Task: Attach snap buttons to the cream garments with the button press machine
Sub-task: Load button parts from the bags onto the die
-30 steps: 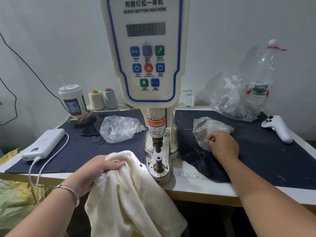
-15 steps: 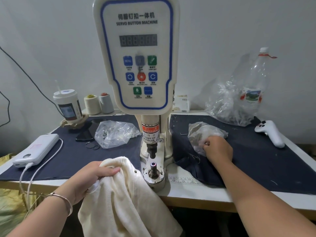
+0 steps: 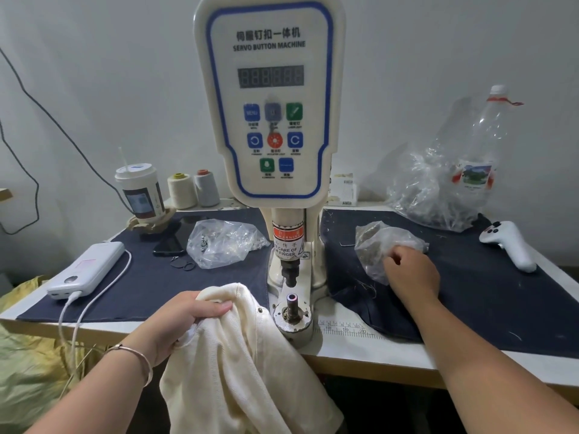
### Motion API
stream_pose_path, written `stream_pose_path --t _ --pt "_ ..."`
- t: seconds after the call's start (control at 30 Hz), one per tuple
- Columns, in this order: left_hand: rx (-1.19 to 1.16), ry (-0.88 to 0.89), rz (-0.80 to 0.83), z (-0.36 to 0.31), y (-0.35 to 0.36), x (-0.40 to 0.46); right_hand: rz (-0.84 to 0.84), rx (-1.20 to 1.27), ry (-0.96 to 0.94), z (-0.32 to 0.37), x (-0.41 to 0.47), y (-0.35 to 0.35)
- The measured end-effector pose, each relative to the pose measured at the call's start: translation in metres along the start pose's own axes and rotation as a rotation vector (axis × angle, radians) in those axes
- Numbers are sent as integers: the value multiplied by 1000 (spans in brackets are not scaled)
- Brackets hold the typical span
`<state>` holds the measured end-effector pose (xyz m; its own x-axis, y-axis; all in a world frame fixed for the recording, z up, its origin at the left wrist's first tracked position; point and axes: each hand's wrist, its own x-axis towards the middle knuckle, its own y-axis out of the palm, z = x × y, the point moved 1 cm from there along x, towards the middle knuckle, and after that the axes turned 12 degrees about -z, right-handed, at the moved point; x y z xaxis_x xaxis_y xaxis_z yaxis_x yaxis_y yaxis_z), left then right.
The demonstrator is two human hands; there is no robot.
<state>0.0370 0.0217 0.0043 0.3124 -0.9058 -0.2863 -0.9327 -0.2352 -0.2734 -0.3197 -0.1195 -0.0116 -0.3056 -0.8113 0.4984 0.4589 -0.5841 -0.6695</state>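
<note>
The white button press machine (image 3: 271,98) stands mid-table, its lower die post (image 3: 292,300) bare under the punch. A cream garment (image 3: 241,364) hangs over the table's front edge, just left of the die, with a small metal snap near its edge. My left hand (image 3: 185,317) grips a bunched fold of that garment. My right hand (image 3: 410,274) rests with curled fingers on a small clear bag of snap parts (image 3: 374,242) on the dark cloth right of the machine; its fingertips are hidden.
A second clear bag of parts (image 3: 222,242), a phone (image 3: 170,239) and small rings lie left of the machine. A power bank (image 3: 87,269) with cable, a cup (image 3: 141,194) and thread spools (image 3: 192,189) stand further left. A large plastic bag (image 3: 438,195) and white controller (image 3: 509,242) sit right.
The view has tilted up a little. My right hand stays at the small bag, shifting its fingers slightly. My left hand keeps its grip on the garment.
</note>
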Motion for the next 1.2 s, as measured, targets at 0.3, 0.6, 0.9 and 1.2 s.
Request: stream_pose_path --t 0.3,0.6,0.9,1.2 --pt "-14 -4 13 -2 2 0 -69 109 -102 -1 -11 -15" --pt "-25 -4 12 0 1 1 -3 208 -241 8 -48 -36" --pt "-37 8 -5 2 3 -1 103 163 -186 6 -56 -26" --pt "-41 -1 -5 4 1 -1 139 145 -165 4 -52 -22"
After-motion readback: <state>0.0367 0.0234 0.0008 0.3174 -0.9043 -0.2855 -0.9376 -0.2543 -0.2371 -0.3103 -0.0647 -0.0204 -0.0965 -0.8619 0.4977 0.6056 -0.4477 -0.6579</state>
